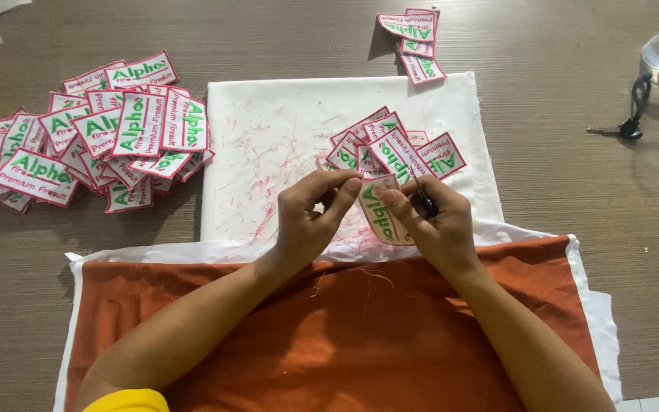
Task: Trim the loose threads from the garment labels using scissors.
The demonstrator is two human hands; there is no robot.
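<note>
Both hands meet over the white cloth [268, 152]: left hand [308, 221] pinches the embroidered patch [381, 214] at its upper edge, right hand [432, 225] grips small dark snips [425, 200] against its far side, long axis running toward the body.

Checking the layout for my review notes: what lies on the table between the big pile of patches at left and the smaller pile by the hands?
In the head view, between the big pile and the smaller pile lies white cloth strewn with red thread trimmings.
</note>
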